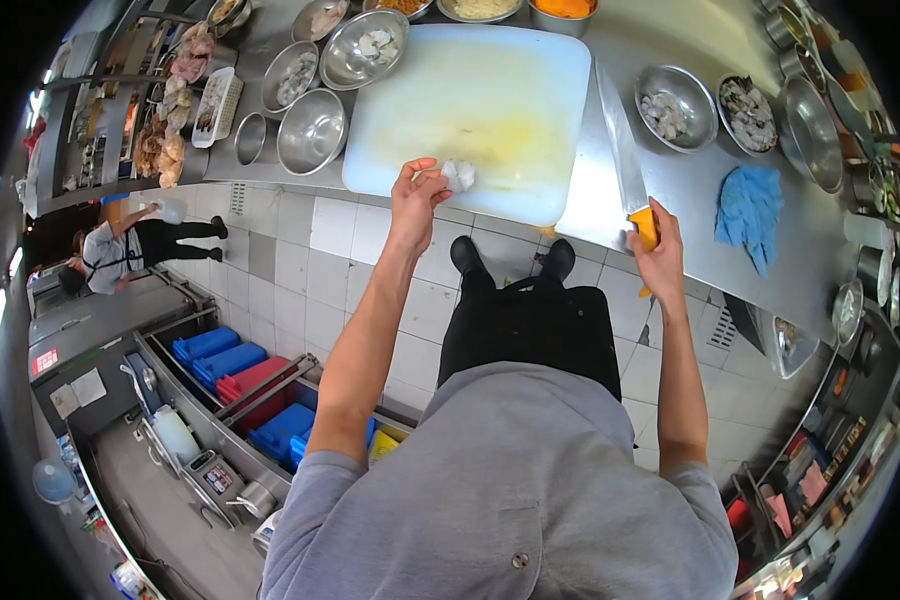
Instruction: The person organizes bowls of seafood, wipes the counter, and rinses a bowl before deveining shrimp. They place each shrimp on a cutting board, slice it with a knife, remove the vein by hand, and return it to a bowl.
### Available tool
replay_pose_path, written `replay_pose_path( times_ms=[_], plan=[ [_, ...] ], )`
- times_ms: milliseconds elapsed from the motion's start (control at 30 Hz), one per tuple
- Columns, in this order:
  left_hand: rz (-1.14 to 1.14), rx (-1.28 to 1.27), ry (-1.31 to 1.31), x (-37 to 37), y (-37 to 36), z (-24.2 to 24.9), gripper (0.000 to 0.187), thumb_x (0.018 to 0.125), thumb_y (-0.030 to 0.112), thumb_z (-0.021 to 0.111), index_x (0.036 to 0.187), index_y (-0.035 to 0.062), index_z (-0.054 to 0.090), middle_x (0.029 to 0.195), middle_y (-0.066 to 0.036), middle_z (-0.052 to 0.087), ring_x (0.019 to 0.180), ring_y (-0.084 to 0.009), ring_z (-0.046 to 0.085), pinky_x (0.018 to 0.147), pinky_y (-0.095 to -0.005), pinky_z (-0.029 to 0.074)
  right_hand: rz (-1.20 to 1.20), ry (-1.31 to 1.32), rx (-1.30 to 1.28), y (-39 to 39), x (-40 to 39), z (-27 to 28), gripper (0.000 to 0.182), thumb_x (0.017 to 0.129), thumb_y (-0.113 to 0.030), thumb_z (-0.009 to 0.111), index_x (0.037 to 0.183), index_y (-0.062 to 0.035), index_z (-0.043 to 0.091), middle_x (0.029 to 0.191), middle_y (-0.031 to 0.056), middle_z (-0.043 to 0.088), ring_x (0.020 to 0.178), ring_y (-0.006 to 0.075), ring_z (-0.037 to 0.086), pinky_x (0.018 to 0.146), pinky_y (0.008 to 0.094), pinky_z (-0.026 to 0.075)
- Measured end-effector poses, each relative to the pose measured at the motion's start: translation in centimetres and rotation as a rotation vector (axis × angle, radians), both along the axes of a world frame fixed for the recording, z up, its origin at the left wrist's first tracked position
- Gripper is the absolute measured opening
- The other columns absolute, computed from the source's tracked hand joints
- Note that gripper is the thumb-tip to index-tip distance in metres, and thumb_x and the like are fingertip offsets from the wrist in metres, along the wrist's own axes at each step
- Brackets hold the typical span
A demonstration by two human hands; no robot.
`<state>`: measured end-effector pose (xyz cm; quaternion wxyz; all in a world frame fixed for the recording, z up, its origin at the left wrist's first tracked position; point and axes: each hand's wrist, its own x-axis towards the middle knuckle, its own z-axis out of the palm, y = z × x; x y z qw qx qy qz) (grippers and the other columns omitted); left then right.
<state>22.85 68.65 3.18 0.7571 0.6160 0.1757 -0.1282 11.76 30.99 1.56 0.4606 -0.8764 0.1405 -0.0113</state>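
My left hand (417, 200) is at the front edge of the white cutting board (470, 100), its fingertips against a small pale, translucent piece of food (458, 176). In my right hand (658, 250) is the yellow handle of a knife (620, 140). The blade points away from me and lies along the steel counter just right of the board. Yellowish wet stains mark the middle of the board. A steel bowl with a few pale pieces (365, 50) overlaps the board's far left corner.
Bowls with shrimp-like pieces (677, 108) (747, 114) and a crumpled blue cloth (748, 215) are on the right. Empty steel bowls (312, 131) stand at the left. Filled bowls line the back. A person (130, 240) stands far left. Blue bins (205, 345) are behind me.
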Motion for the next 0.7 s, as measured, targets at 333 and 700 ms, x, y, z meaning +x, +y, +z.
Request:
replay_pose_path(
  times_ms=[333, 700],
  plan=[
    [0.069, -0.165, -0.030, -0.4, 1.8, 2.4, 0.029, 0.096, 0.002, 0.059, 0.123, 0.0085, 0.052, 0.103, -0.006, 0.068, 0.093, -0.0172, 0.067, 0.085, -0.0341, 0.054, -0.031, 0.011, 0.021, -0.3, 0.3, -1.5, 0.055, 0.088, -0.001, 0.070, 0.141, -0.0025, 0.054, 0.128, 0.0155, 0.055, 0.114, 0.0285, 0.061, 0.102, 0.0364, 0.049],
    [0.127, -0.003, -0.160, 9.4, 7.5, 5.7, 0.037, 0.093, 0.004, 0.064, 0.127, 0.0047, 0.048, 0.101, -0.008, 0.067, 0.087, -0.0166, 0.065, 0.076, -0.0331, 0.054, -0.103, -0.032, 0.168, -0.9, 0.5, -3.6, 0.046, 0.088, 0.001, 0.071, 0.132, 0.0002, 0.058, 0.113, 0.0086, 0.062, 0.101, 0.0185, 0.061, 0.092, 0.0300, 0.050]
  ],
)
